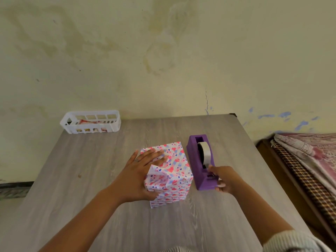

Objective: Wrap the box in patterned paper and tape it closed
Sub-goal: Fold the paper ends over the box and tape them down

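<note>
Two hands work at the box [170, 174], a tall block in crinkled paper printed with pink and blue hearts, standing mid-way along the grey wood-grain table [87, 179]. We see our left hand [140, 174] laid against its near-left top, fingers straight, pressing down the loose paper folds. Just right of the box sits a purple plastic tape dispenser [201, 161] with a pale roll; our right hand [222, 178] curls round its near end, fingertips hiding the cutter. Far left of the box, a white slotted basket [91, 121] holds reddish packets we cannot identify.
</note>
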